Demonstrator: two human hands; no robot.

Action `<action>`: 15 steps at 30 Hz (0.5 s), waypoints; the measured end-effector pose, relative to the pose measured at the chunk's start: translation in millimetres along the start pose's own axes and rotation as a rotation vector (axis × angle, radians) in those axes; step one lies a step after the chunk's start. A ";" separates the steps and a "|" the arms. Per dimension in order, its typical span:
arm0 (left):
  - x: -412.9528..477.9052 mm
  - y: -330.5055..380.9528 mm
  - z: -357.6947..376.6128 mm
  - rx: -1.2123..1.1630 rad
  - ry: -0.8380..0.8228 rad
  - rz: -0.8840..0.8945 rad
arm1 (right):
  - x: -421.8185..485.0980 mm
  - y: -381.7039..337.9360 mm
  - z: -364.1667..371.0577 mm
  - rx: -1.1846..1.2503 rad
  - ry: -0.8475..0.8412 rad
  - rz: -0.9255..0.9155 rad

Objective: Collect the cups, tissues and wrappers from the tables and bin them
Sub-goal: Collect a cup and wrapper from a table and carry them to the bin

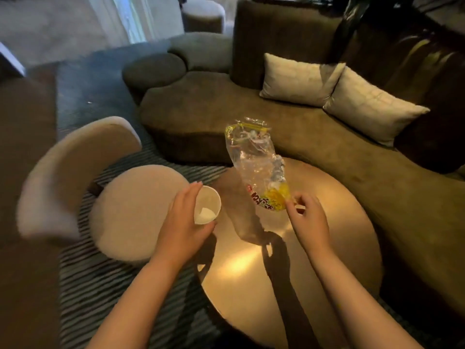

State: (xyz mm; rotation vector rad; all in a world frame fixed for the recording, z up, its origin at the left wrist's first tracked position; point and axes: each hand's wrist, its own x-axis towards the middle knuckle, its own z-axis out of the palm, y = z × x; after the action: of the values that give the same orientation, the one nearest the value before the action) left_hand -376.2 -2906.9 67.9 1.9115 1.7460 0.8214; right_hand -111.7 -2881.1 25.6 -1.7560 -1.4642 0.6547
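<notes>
My left hand (182,217) grips a white paper cup (207,205) from the side, its mouth tilted toward me, with something white inside it. My right hand (308,217) pinches the yellow printed end of a clear plastic wrapper (254,159), which stands up and away from me above the round golden table (289,273). Both hands hover over the table's far left part.
A beige round-seat chair (136,212) stands left of the table on a striped rug (95,285). A long brown sofa (226,104) with two pale cushions (299,79) runs behind and to the right. Dark round poufs (153,69) lie at the sofa's far end.
</notes>
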 end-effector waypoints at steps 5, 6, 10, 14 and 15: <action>-90.6 -59.9 -145.4 0.051 0.235 -0.070 | -66.5 -139.8 82.5 0.162 -0.054 -0.172; -114.3 -71.6 -174.6 0.068 0.273 -0.088 | -86.0 -164.7 100.6 0.194 -0.076 -0.186; -218.6 -116.9 -280.0 0.198 0.436 -0.143 | -171.6 -255.3 176.0 0.302 -0.173 -0.258; -308.2 -152.9 -355.5 0.296 0.578 -0.281 | -249.3 -328.1 240.1 0.381 -0.345 -0.353; -325.6 -160.6 -370.1 0.309 0.611 -0.311 | -264.7 -342.7 253.5 0.388 -0.391 -0.371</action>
State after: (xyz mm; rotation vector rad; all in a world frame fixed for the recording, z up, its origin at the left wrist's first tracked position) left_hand -755.3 -3239.6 188.0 1.5833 2.5855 1.1472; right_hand -568.8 -3059.4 130.5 -1.0621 -1.7243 1.0373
